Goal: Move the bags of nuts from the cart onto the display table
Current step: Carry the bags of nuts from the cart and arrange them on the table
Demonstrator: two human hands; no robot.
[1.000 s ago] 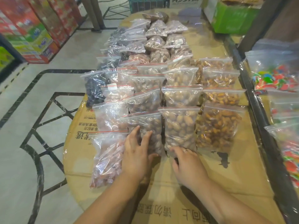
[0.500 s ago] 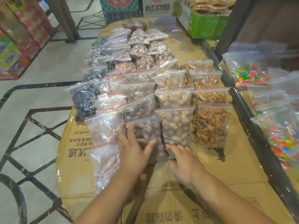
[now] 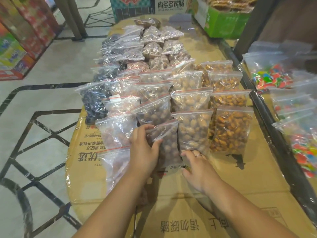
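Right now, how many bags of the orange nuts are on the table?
4, overlapping in the rightmost column of nuts: nearest bag, second bag, third bag, farthest bag. Others may lie hidden underneath.

L hand (image 3: 143,150) grips a bag of brown nuts (image 3: 167,143) on the cardboard-topped table (image 3: 257,177); R hand (image 3: 197,166) (ring on one finger) touches the neighbouring bag (image 3: 193,131).
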